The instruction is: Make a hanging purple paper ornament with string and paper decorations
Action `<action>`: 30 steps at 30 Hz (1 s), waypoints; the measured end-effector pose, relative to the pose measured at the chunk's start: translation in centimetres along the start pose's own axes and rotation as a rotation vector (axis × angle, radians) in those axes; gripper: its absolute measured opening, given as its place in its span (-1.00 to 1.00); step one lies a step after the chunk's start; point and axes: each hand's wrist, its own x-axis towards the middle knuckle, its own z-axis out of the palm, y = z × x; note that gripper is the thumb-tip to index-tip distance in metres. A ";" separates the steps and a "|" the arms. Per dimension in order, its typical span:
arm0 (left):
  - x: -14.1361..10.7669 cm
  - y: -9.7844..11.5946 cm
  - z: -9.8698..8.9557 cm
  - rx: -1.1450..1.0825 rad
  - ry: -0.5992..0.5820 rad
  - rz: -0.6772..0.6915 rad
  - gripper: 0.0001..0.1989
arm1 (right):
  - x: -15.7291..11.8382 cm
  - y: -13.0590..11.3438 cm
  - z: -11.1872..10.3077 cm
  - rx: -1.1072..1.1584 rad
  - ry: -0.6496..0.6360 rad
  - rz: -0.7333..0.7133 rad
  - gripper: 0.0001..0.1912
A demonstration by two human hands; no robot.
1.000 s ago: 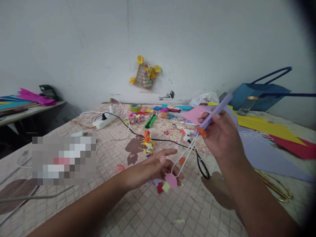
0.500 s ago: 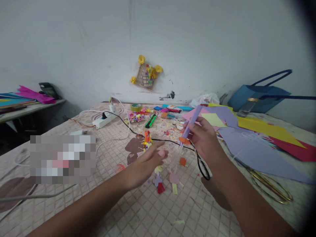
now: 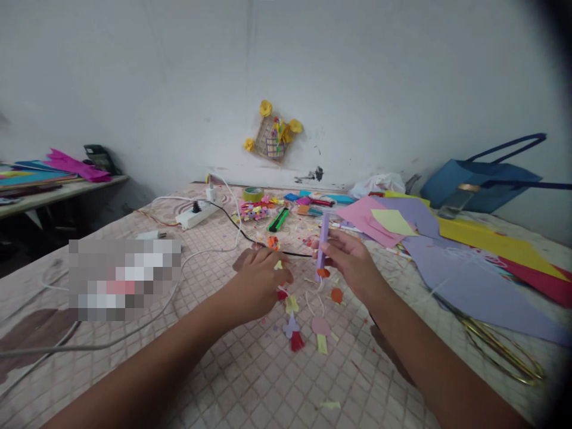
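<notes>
My right hand (image 3: 351, 256) grips a narrow purple strip (image 3: 323, 241), upright between thumb and fingers. It looks like folded paper. At the strip's lower end sits an orange paper flower (image 3: 323, 273), and white string (image 3: 313, 302) runs down from there toward a pink paper cutout (image 3: 320, 326) on the table. Palm down, my left hand (image 3: 259, 283) has its fingers stretched out beside a small orange-red paper piece (image 3: 273, 242); whether it touches that is unclear. Near my left fingertips lie a yellow paper flower (image 3: 292, 304), a lilac one (image 3: 291, 328) and a red fringed piece (image 3: 297, 341).
A black cord (image 3: 232, 223) runs from the white power strip (image 3: 199, 214) past my hands. Behind lie a green cutter knife (image 3: 279, 219), a tape roll (image 3: 253, 194) and paper scraps. Coloured sheets (image 3: 469, 274), golden wire (image 3: 500, 351) and a blue bag (image 3: 473, 185) are at the right.
My right hand has lowered the purple strip and turned it from tilted to upright. My left hand has shifted slightly left, its fingers now over the orange and yellow pieces. The view has swung a little.
</notes>
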 end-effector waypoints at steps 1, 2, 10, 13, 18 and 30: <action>0.0 0.0 0.0 0.005 0.001 0.007 -0.67 | -0.1 0.2 0.3 -0.020 -0.020 0.013 -0.61; -0.1 -0.1 0.1 0.005 0.002 0.012 -0.67 | -0.2 0.4 0.6 -0.038 -0.040 0.023 -0.58; -0.1 -0.6 0.9 -0.074 -0.027 0.070 -0.70 | -0.4 1.4 1.0 -0.127 -0.098 0.005 -0.58; 0.0 -0.5 1.1 -0.077 -0.035 0.112 -0.77 | -0.3 1.5 0.7 -0.141 -0.100 -0.005 -0.59; 0.1 -0.8 1.5 -0.056 -0.004 0.124 -0.76 | -0.2 1.6 0.5 -0.146 -0.111 -0.019 -0.60; 0.1 -1.1 1.7 -0.071 -0.008 0.156 -0.85 | -0.5 1.0 0.6 -0.137 -0.097 -0.031 -0.59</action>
